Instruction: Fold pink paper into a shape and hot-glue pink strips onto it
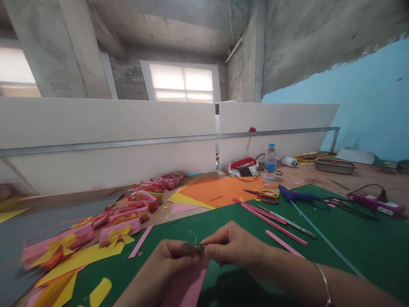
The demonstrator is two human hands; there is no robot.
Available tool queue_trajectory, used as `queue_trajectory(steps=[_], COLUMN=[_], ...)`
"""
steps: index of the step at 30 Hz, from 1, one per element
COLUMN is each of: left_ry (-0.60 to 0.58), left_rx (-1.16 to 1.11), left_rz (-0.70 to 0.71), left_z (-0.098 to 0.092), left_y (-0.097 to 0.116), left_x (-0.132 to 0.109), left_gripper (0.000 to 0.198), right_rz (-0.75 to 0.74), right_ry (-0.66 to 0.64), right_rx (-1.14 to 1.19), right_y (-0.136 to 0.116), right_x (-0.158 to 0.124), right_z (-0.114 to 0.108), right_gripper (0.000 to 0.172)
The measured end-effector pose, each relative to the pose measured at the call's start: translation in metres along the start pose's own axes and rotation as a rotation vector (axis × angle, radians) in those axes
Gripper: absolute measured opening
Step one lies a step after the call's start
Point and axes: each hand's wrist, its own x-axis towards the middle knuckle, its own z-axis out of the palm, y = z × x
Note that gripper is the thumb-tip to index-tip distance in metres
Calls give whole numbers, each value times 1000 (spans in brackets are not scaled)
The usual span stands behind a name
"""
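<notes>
My left hand (169, 258) and my right hand (234, 246) meet over the green cutting mat (338, 238). Both pinch a small dark, shiny object (193, 247) between their fingertips; a thin curved wire or strip rises from it. A pink sheet of paper (188, 288) lies under my left wrist. A bangle sits on my right wrist.
Pink paper baskets with yellow bows (118, 230) line the left side. Yellow scraps (79, 258), pink strips (271, 217), orange paper (223, 187), red scissors (266, 196), a blue glue gun (295, 196), a metal ruler, a power strip (378, 204), a water bottle (270, 162) and a tray (334, 165) lie beyond.
</notes>
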Motion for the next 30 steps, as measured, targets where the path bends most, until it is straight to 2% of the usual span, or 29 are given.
queue_trajectory(steps=[4,6,11,13,16,19,22,25,27,30], left_ry=[-31,-56,56,49,8,25,47,20,21,27], left_rx=[40,70,184,199,173,206,272,298,302,274], left_rz=[-16,-14,3,9,49,64,43,-4,-14,7], left_z=[1,2,2,3,10,17,21,20,18,17], left_y=[0,3,10,9,4,-3,-8,-10,-11,-12], left_x=[-1,-3,-6,-5,-2,1,2,3,4,7], left_gripper=[35,36,30,30,28,36,39,39,50,81], right_rz=[-28,-38,-37,-35,-39,-13,-13,-101,-123,-69], right_ry=[-19,-30,116,150,176,189,154,224,242,101], right_rx=[48,84,167,102,-78,-199,-191,-142,-147,-223], right_y=[5,7,5,3,4,8,10,6,4,8], right_x=[2,4,8,7,8,11,15,18,18,16], right_z=[1,0,-7,-8,-3,3,0,-13,-21,-19], right_gripper=[16,20,29,31,25,18,12,14,20,23])
